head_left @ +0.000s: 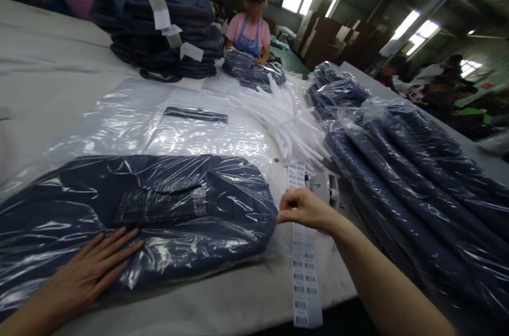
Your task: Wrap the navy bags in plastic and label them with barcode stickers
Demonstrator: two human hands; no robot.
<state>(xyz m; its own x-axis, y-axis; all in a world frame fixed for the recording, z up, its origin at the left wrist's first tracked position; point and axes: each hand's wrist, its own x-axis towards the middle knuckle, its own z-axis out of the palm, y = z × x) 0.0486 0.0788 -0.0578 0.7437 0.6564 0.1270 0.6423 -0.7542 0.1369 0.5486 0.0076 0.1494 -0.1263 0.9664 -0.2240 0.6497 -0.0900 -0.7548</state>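
Note:
A navy garment in a clear plastic bag [139, 219] lies flat on the white table [222, 304] in front of me. My left hand [91, 267] rests on it with the fingers spread, pressing on the plastic. My right hand [304, 209] pinches a long strip of white barcode labels [304, 272] at the bag's right edge. The strip hangs down over the table's near edge, and its upper end reaches a small white label dispenser [326, 187].
Bagged navy garments [409, 193] are piled at the right. Folded navy garments with paper tags [151, 23] are stacked at the back left. White plastic strips [282, 118] and a clear bag [159, 129] lie ahead. A co-worker in a pink top [248, 28] stands beyond.

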